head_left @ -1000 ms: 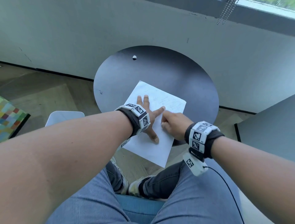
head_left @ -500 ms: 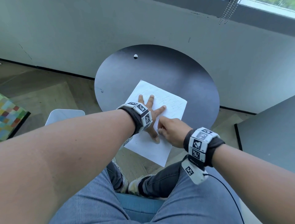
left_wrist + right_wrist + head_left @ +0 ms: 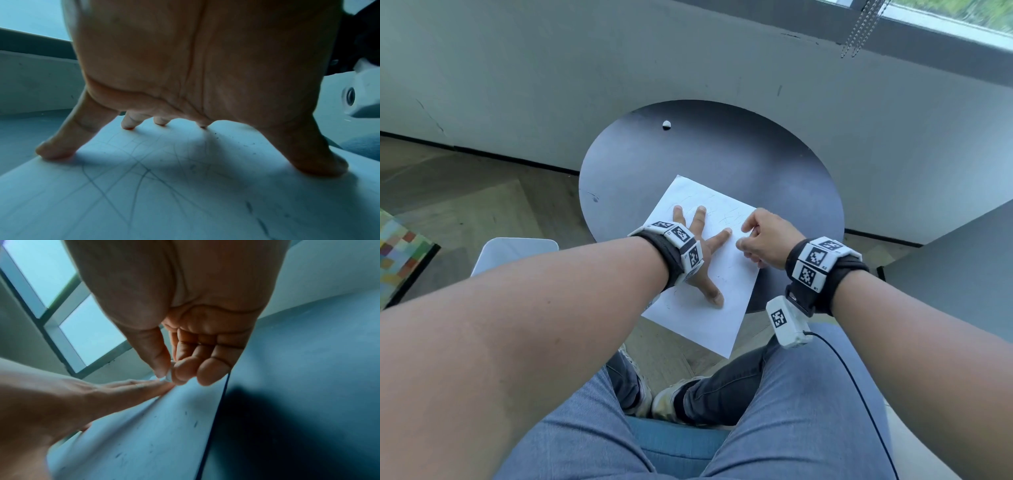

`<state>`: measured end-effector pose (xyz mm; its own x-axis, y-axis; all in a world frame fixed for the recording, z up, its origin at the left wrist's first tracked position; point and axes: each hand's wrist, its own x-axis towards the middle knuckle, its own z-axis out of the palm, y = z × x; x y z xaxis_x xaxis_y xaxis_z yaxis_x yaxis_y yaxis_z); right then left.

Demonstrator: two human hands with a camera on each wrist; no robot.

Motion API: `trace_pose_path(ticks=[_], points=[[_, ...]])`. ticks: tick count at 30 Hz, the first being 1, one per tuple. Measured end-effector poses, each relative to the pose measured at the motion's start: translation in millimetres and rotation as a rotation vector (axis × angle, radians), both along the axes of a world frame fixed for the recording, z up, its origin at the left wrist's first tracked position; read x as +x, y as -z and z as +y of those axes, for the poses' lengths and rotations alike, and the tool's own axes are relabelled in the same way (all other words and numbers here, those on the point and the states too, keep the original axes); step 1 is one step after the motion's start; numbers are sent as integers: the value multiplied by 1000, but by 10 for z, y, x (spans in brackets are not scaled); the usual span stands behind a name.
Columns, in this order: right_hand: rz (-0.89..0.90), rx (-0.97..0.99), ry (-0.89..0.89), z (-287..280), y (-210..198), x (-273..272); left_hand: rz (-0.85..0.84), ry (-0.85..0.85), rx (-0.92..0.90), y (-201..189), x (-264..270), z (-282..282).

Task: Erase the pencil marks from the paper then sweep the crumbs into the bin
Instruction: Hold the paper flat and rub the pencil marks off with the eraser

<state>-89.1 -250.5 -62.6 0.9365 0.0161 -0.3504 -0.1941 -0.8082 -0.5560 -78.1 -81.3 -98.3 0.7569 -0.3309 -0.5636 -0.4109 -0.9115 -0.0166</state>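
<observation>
A white sheet of paper [image 3: 709,308] with faint pencil lines [image 3: 133,175] lies on the round dark table [image 3: 722,154], its near corner hanging over the edge. My left hand [image 3: 700,246] presses it flat with fingers spread. My right hand [image 3: 763,240] hovers at the sheet's right edge and pinches a small white eraser [image 3: 169,377] between thumb and fingertips, close to my left index finger. Dark eraser crumbs [image 3: 232,139] dot the paper [image 3: 164,434].
A small white object [image 3: 666,124] sits at the far side of the table. A white bin [image 3: 513,253] stands on the floor left of my knees. A grey wall runs behind; another grey surface [image 3: 962,274] is at the right.
My right hand has moved from near the left thumb up and to the right, toward the sheet's right edge. The left hand stays pressed on the paper.
</observation>
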Motion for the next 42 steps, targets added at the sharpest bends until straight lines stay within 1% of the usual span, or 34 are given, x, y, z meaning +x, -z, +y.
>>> trace_pose_path(ticks=[4,7,12,18,24,26,33,37,40,42], points=[[-44,-202,-53,63,30,82,-8,-1,-3,13,0,-5],[-61,-260,-81,106,68,74,-13,-2,-9,32,5,-4],[-33,-259,-41,134,127,-25,-5,-1,-17,42,22,2],[-26,-236,-34,101,67,48,-15,3,-21,59,25,1],[5,-141,59,101,86,15,-9,6,-16,32,23,-1],[-1,-120,55,114,93,7,-7,7,-10,27,26,-1],[-27,-199,11,110,59,14,-8,5,0,53,29,-2],[-50,-222,43,89,72,33,-1,9,1,56,35,-9],[-37,-281,-15,113,27,45,6,9,4,38,26,-11],[4,-264,-29,123,18,11,10,8,5,35,25,-16]])
